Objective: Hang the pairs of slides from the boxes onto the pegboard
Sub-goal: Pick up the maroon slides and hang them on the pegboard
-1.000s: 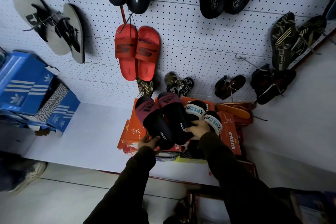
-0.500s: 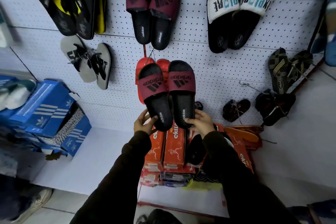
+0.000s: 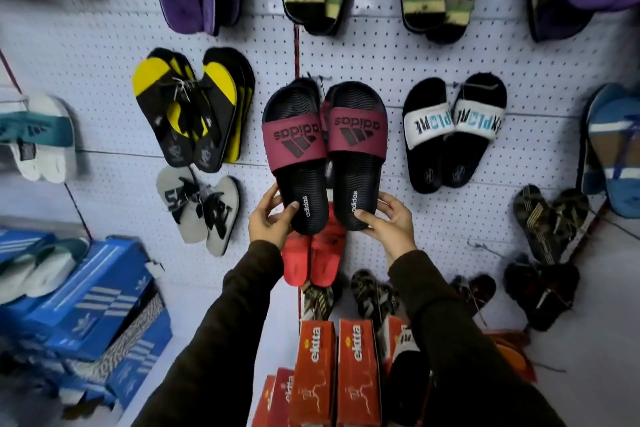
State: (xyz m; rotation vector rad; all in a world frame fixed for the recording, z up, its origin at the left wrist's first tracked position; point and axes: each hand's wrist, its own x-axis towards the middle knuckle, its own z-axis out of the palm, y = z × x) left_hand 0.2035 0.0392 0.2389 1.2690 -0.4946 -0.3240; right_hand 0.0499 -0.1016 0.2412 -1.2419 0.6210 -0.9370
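Observation:
A pair of black slides with maroon adidas straps (image 3: 325, 152) is held toes-up against the white pegboard (image 3: 433, 55), near a peg at the pair's top. My left hand (image 3: 272, 217) grips the heel of the left slide and my right hand (image 3: 388, 218) grips the heel of the right slide. Another pair of the same maroon slides seems to hang directly behind them, mostly hidden. A red pair (image 3: 313, 258) hangs just below, partly covered by the held heels.
Black slides with white straps (image 3: 453, 132) hang to the right, yellow-black flip-flops (image 3: 194, 107) and grey ones (image 3: 199, 210) to the left. Orange ekita boxes (image 3: 332, 367) stand below. Blue adidas boxes (image 3: 93, 305) are stacked at lower left. Dark sandals (image 3: 547, 222) hang at right.
Both hands have lifted the maroon-strapped pair from the orange boxes up the pegboard, past the red pair, and the view has tilted upward with them.

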